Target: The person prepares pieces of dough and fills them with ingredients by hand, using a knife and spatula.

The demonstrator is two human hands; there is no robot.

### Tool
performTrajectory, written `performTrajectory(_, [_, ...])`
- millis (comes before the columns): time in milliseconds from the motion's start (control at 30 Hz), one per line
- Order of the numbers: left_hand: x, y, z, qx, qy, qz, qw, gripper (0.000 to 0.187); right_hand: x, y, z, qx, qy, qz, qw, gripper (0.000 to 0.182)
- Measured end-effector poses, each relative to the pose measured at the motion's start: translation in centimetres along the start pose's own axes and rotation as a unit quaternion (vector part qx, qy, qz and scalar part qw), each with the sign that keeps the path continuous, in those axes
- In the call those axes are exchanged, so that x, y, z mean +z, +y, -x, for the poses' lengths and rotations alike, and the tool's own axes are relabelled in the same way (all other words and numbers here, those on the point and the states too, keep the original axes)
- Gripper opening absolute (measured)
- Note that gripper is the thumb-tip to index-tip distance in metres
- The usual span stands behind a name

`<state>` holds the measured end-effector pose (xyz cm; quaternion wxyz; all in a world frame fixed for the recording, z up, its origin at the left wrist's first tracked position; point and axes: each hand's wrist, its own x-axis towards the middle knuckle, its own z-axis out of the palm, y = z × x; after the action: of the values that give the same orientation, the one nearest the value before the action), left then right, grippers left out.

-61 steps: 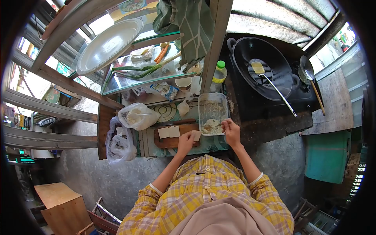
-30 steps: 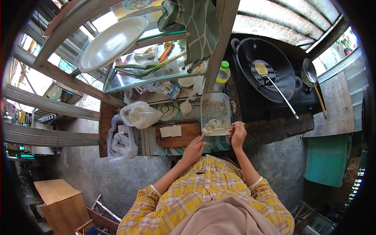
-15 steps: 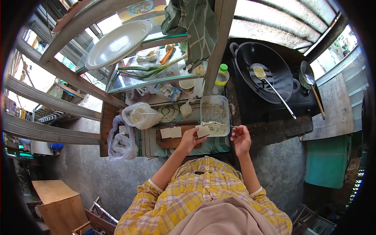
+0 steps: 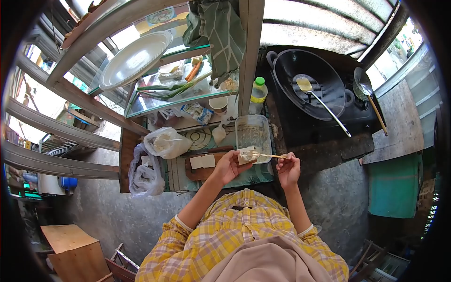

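Note:
My left hand [image 4: 228, 168] pinches a pale, square, flat piece [image 4: 243, 159], perhaps a wrapper, and holds it over the near edge of a clear plastic tub [image 4: 254, 126]. In my right hand [image 4: 288, 170], a slim spoon [image 4: 273, 155] is gripped by its handle end. The spoon's tip lies on the square, with a whitish, lumpy mix [image 4: 252, 154] there. Smears of a similar mix coat the inside of the tub. To the left, more pale squares [image 4: 202, 161] rest on a brown wooden board [image 4: 197, 174].
A black wok [image 4: 307, 70] with a spatula [image 4: 329, 110] sits on the stove at right, beside a strainer [image 4: 361, 83]. Knotted plastic bags [image 4: 167, 142] lie at left. A green-capped bottle [image 4: 258, 91] stands behind the tub. Carrots [image 4: 193, 71] and leeks [image 4: 176, 91] lie on the glass shelf.
The spoon has come up out of the tub, and its tip now rests on the square with some mix. My left hand still holds the square. The view has shifted slightly.

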<state>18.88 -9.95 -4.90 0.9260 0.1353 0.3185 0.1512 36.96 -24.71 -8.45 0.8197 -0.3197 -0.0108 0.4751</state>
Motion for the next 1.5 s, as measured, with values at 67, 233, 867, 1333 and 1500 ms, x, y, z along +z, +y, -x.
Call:
performTrajectory(67, [0.3, 0.0, 0.3, -0.004, 0.002, 0.005, 1.0, 0.038, -0.1, 0.1, 0.1, 0.002, -0.011, -0.015, 1.0, 0.016])
performTrajectory(233, [-0.3, -0.4, 0.5, -0.024, -0.018, 0.056, 0.998, 0.038, 0.5, 0.2, 0.8, -0.001, 0.002, -0.009, 1.0, 0.015])
performTrajectory(867, [-3.2, -3.8, 0.2, 0.005, 0.048, 0.163, 0.985, 0.035, -0.5, 0.7, 2.6, -0.042, 0.023, 0.025, 0.999, 0.016])
performTrajectory(1333, [-6.3, -1.6, 2.5, 0.186, 0.142, -0.135, 0.963, 0.031, -3.1, 4.8, 0.6, -0.241, -0.074, 0.644, 0.722, 0.02])
performTrajectory(1500, [-4.8, -1.8, 3.3, 0.162, 0.105, -0.09, 0.977, 0.031, -0.8, 4.0, 2.8, -0.27, -0.039, 0.737, 0.618, 0.02])
